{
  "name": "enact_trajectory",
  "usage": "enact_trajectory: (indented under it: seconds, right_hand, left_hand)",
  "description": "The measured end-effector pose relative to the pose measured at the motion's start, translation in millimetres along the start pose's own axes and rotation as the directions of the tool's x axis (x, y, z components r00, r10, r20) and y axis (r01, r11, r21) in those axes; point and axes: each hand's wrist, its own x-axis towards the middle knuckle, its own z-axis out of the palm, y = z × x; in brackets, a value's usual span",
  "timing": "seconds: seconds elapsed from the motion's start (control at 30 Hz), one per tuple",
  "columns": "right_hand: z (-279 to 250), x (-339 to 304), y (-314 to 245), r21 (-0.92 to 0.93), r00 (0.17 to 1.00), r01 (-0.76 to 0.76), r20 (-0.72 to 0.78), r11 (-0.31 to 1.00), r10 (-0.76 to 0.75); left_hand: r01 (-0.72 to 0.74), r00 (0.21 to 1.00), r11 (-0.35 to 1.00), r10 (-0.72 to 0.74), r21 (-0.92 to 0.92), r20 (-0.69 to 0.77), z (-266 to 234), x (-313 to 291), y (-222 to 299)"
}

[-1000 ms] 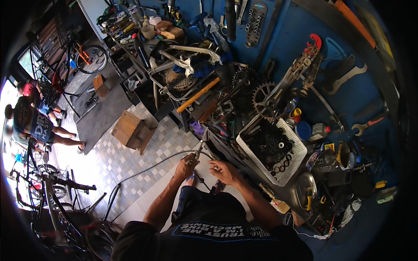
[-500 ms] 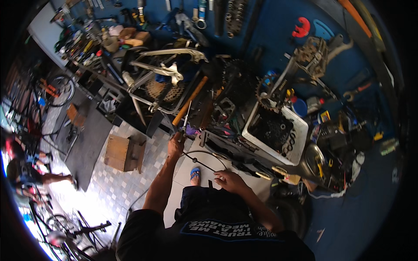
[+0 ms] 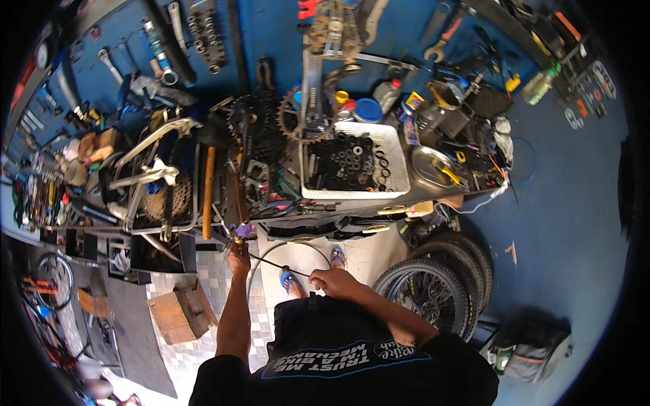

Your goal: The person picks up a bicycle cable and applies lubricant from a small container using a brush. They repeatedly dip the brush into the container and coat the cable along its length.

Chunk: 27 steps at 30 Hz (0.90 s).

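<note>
1. The left hand (image 3: 238,249) is raised to the front edge of the workbench (image 3: 318,220) and is closed around a small tool with a purple handle (image 3: 238,232).
2. The right hand (image 3: 332,281) is lower, near the body – its fingers pinch the end of a thin dark cable (image 3: 274,262).
3. The cable runs between both hands and makes a loop above the blue sandals (image 3: 290,279).
4. A white basket (image 3: 399,159) with black parts stands on the bench; tyres (image 3: 433,287) lean at the right.
</note>
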Motion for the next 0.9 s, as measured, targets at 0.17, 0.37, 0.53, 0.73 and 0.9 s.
enact_trajectory:
  seconds: [0.17, 0.37, 0.53, 0.73, 0.9]
  right_hand:
    - [-11, -1, -4, -0.178, 0.998, -0.055, -0.002, 0.983, 0.056]
    - [-39, -14, 8, -0.268, 0.987, -0.117, 0.072, 0.956, 0.141]
    - [-43, -22, 66, -0.047, 0.991, 0.073, -0.106, 0.996, -0.078]
    - [-125, -25, 122, -0.184, 0.980, -0.092, 0.158, 0.979, 0.122]
    - [-185, -47, 215, -0.245, 0.995, -0.056, 0.072, 0.968, 0.076]
  left_hand:
    - [0.008, 0.997, 0.994, -0.016, 0.110, 0.072, 0, -1, 8]
    - [0.234, 0.954, 0.913, -0.282, 0.336, 0.103, 15, -36, 4]
    - [0.320, 0.778, 0.899, -0.430, 0.299, 0.459, 48, -91, 6]
    - [0.079, 0.728, 0.960, -0.240, 0.270, 0.642, 105, -118, 141]
    - [0.041, 0.633, 0.992, -0.119, 0.120, 0.765, 139, -79, 325]
